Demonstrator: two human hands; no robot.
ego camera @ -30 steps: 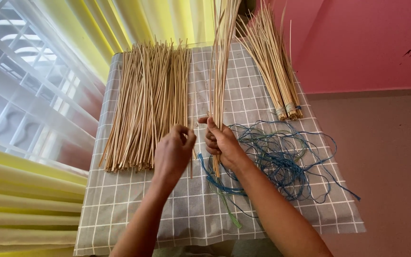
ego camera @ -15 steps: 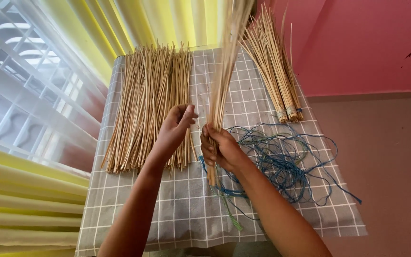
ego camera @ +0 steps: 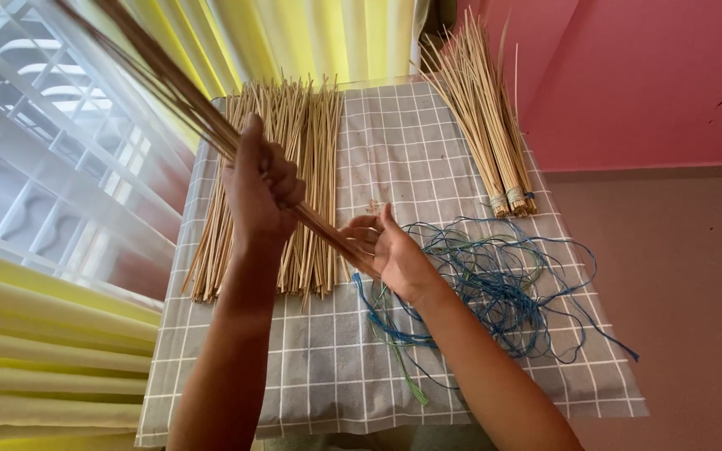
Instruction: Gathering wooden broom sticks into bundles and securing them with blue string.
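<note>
The left hand [ego camera: 262, 185] was clenched round a thin bundle of sticks [ego camera: 169, 92], slanting up to the left above the checked cloth [ego camera: 327, 367]. The right hand [ego camera: 390, 250], fingers loosely curled, steadied its lower end, apparently squaring it for tying. Blue string [ego camera: 503, 284] lay just beside.

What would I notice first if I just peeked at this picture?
Probably the left hand, gripping a bunch of thin sticks that slants up toward the top left, while the right hand steadies its lower end. Next, the tangle of blue string on the right of the grey checked cloth, and the big pile of sticks behind the hands.
</note>
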